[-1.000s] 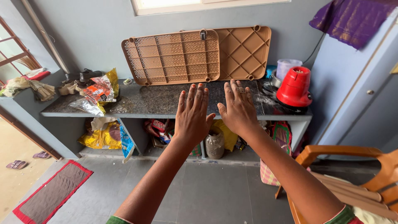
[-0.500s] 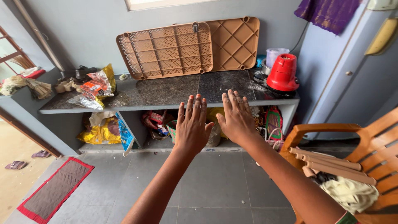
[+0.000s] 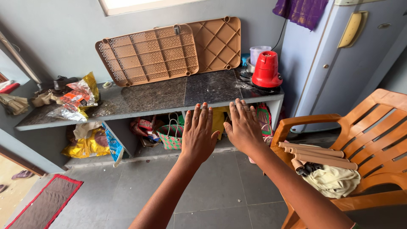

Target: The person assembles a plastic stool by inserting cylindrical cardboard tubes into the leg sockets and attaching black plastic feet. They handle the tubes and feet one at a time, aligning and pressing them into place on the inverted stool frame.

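Panels point(image 3: 169, 53), two brown, lean untouched against the wall on the stone shelf point(image 3: 169, 95); left hand point(image 3: 199, 135) and right hand point(image 3: 243, 127) hover below, fingers extended, empty.

Your body, as seen: two bare forearms, no sleeves showing over most of their length. Left hand point(image 3: 198, 135) and right hand point(image 3: 244, 126): bare, with reddish-painted fingernails point(image 3: 204, 104). No rings, no watch visible.
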